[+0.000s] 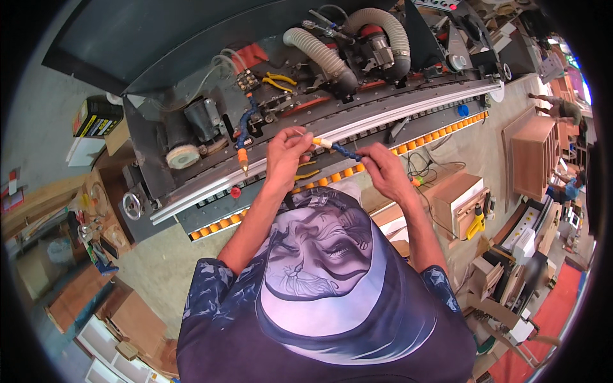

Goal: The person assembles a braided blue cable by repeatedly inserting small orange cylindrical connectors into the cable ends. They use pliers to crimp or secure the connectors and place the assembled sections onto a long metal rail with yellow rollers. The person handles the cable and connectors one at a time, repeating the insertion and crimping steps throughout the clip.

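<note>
Between my two hands stretches a short segmented blue coolant hose [345, 152] with a white and yellow end piece [324, 143]. My left hand [287, 153] pinches the yellow end between thumb and fingers. Around the blue end close the fingers of my right hand [383, 169]. An orange tip [417, 181] shows just beyond the right hand; whether it belongs to this hose I cannot tell. Left of my left hand, another blue segmented hose [245, 121] with an orange nozzle [242, 156] hangs from the machine. Yellow-handled pliers [308, 172] lie partly hidden beside my left wrist.
The open edge-banding machine [268, 137] spans the front, with a long rail and yellow rollers [345, 172]. More yellow pliers [280, 81] rest inside it, near grey ducts [319, 54]. Wooden cabinets [456, 201] and cables stand at right. Other people [562, 110] are far right.
</note>
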A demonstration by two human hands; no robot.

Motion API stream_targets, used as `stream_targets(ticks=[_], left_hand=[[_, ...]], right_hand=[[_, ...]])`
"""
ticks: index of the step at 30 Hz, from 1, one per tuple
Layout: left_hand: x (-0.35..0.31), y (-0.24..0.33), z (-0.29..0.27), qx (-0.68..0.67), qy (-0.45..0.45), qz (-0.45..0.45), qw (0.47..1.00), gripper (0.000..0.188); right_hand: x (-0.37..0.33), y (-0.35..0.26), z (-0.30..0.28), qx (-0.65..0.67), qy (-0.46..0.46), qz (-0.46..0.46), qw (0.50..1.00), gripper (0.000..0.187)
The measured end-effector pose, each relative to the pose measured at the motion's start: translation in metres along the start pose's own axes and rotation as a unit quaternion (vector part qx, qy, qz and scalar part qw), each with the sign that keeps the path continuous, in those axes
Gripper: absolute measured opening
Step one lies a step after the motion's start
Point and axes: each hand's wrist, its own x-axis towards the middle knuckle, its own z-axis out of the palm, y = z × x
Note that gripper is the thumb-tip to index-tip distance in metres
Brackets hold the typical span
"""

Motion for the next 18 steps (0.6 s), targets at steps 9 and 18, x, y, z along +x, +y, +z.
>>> stream_targets(ticks=[9, 18], left_hand=[[0.017, 0.005, -0.002, -0.011, -0.004, -0.013, 1.0, 0.038], [0.033, 0.0, -0.002, -0.052, -0.038, -0.033, 0.997, 0.029]], right_hand=[[0.006, -0.022, -0.014, -0.035, -0.002, 0.06, 0.998, 0.023], [0.007, -0.035, 0.005, 0.016, -0.013, 0.121, 0.992, 0.025]])
